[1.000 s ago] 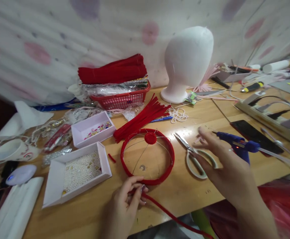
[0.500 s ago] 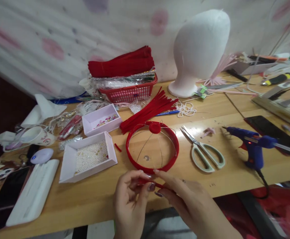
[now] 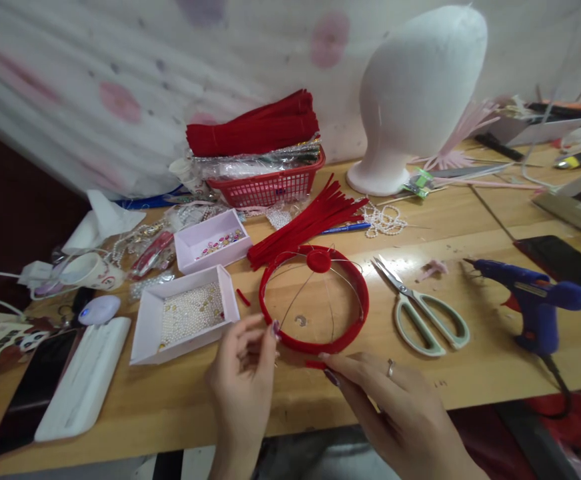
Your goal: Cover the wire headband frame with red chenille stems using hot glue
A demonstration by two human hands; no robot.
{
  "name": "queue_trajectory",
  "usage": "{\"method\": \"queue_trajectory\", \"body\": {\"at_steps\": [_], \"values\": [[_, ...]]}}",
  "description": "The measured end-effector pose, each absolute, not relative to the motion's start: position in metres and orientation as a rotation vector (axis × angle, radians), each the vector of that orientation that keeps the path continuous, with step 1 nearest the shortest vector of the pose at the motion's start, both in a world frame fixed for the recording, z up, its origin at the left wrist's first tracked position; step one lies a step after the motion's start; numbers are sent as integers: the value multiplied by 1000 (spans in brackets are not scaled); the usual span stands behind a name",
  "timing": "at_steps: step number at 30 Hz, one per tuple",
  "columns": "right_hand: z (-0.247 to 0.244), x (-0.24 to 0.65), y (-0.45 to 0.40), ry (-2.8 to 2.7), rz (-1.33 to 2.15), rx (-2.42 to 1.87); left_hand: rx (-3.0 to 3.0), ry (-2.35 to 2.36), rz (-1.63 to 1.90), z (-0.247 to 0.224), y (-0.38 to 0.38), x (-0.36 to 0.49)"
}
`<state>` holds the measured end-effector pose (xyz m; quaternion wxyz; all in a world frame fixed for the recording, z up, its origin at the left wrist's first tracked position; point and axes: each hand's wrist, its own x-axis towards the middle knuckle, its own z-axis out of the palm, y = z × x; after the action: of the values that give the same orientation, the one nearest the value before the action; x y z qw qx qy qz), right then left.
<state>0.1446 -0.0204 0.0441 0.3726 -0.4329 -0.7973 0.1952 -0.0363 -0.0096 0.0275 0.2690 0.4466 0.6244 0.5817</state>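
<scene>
Evidently, from the head view, your right hand (image 3: 395, 400) pinches a red strip (image 3: 313, 365) just nearside of the red ring (image 3: 363, 313); your left hand (image 3: 243, 373) curls at the ring's near-left, its grip unclear. Best pinch close to the strip's end, untwisted.

I see a plain red, velvety ring (image 3: 340, 341) toward the front edge of the tan, wood-grained counter (image 3: 160, 407), matching the red fuzzy strip (image 3: 314, 365) in the right grip (image 3: 395, 393). By the right edge, my feed shows a blue plastic glue gun (image 3: 535, 290). Behind the back edge, a white fabric curtain (image 3: 270, 53) carries pink and purple blotches (image 3: 329, 40).
</scene>
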Motion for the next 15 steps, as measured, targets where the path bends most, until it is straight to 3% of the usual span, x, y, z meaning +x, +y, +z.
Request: {"method": "queue_trajectory", "body": {"at_steps": [5, 8, 15], "values": [[45, 148, -10, -2002, 455, -1140, 1672, 2246, 1044, 46, 30, -47], [42, 144, -3, -2002, 523, -1096, 1835, 2351, 786, 49, 45, -43], [33, 136, 4, -1985, 577, -1062, 1879, 2350, 632, 48, 47, -38]]}}
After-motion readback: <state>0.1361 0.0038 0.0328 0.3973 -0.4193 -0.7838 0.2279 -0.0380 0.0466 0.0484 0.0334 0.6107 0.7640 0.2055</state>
